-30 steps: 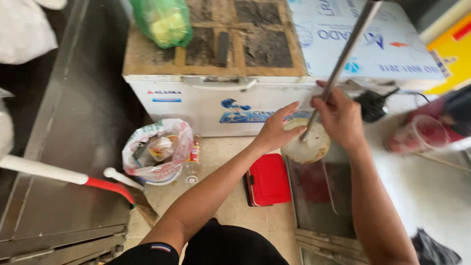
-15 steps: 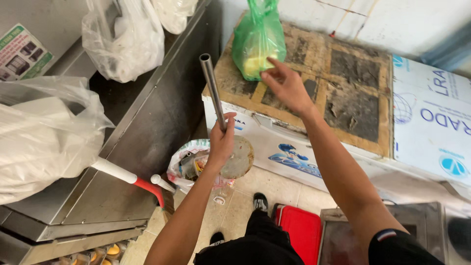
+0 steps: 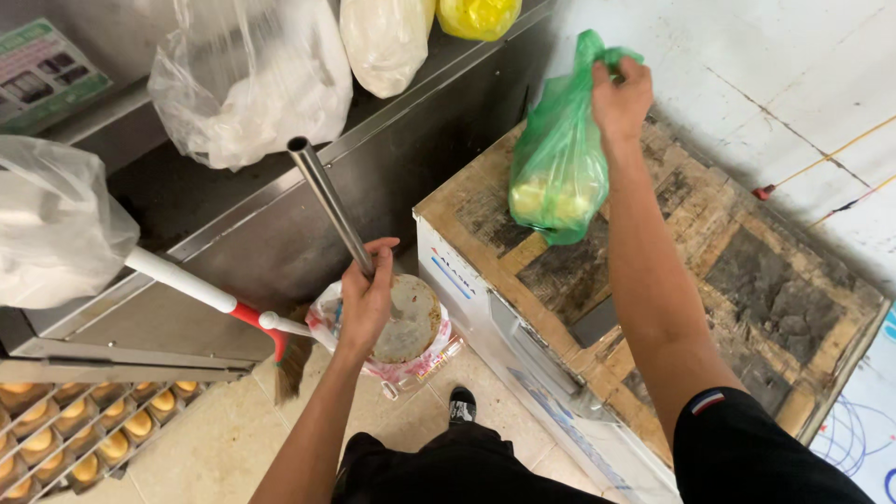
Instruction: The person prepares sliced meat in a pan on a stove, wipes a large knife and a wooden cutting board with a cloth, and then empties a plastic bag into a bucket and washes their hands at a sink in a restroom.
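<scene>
My right hand (image 3: 620,96) grips the knotted top of a green plastic bag (image 3: 558,163) with yellowish contents, lifted just above a worn wooden board (image 3: 709,261) on a white chest freezer (image 3: 523,345). My left hand (image 3: 367,297) is closed around a long steel rod (image 3: 329,201) with a round, dough-smeared disc (image 3: 407,319) at its lower end. The disc hangs over a small bin lined with a plastic bag (image 3: 411,369) on the floor.
A steel counter (image 3: 233,233) runs along the left, with white and clear plastic bags (image 3: 252,79) and a yellow bag (image 3: 478,16) on it. A white-and-red broom handle (image 3: 201,289) leans by the bin. A tray of small round cakes (image 3: 75,425) sits lower left.
My right hand has closed on the green bag's top and raised it off the board. The view swung left and closer. My left hand keeps holding the rod over the bin.
</scene>
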